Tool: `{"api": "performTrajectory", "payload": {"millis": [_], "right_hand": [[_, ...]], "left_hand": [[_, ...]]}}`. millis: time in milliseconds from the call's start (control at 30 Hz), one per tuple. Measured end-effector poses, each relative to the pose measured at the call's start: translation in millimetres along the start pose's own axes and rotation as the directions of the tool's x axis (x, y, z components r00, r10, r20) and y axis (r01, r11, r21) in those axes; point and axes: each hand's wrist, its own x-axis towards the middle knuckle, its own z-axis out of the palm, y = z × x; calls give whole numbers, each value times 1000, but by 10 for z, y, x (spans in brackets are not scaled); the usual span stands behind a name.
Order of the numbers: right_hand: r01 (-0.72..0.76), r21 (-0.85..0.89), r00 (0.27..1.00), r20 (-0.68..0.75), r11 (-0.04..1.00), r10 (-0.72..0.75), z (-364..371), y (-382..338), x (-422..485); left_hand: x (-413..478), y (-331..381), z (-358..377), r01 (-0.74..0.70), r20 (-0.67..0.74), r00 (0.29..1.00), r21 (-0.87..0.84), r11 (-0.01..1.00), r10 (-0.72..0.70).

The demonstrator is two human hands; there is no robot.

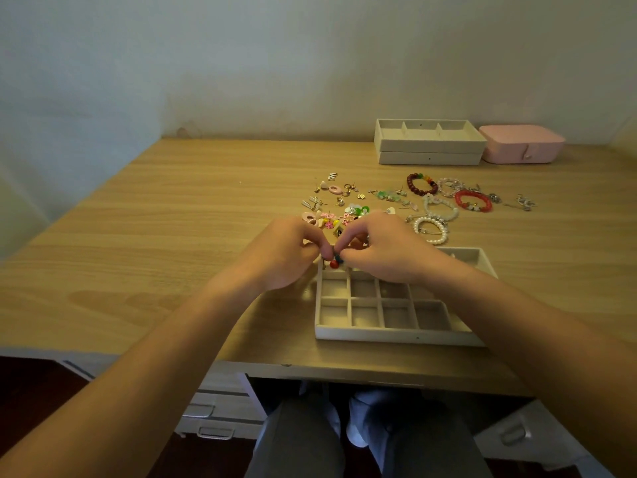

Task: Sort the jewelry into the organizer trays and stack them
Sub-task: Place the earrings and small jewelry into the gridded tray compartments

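Our left hand (286,251) and right hand (382,250) together pinch a small red-and-teal beaded piece (336,260) above the 11 o'clock corner cell of the cream gridded organizer tray (396,334), likely to drop it in. Loose earrings (344,201) and beaded bracelets (444,198) wait at 12 and 1 o'clock.

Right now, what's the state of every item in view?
Left hand, pinching beaded piece over near tray's far-left corner.
Right hand, pinching same piece.
Near tray, front two rows empty.
Far trays, stacked, top one empty.
Pink box, closed.
Bracelets, loose on table.
Earrings, loose on table.
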Motion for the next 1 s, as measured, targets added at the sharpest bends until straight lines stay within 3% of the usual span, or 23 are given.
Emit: {"api": "performTrajectory", "payload": {"millis": [200, 333, 533, 700, 1000], "right_hand": [[-11, -205, 998, -68, 979, -3, 108, -26, 26], [-63, -212, 997, -61, 975, 51, 105, -49, 96], [-24, -175, 1000, -1, 984, 24, 33, -33, 103], [-14, -101, 1000, -5, 995, 14, -20, 31, 103], [-55, -118, 998, 35, 991, 60, -67, 12, 183]], "left_hand": [[-7, -24, 15, -6, -34, 999, -47, 999, 5], [-4, -87, 54, -18, -26, 1000, -37, 999, 17], [-31, -97, 28, -104, 10, 995, 162, 981, 104], [-25, -78, 7, -119, 31, 993, 212, 970, 115], [-12, -61, -32, -147, 80, 988, 273, 951, 130]]}}
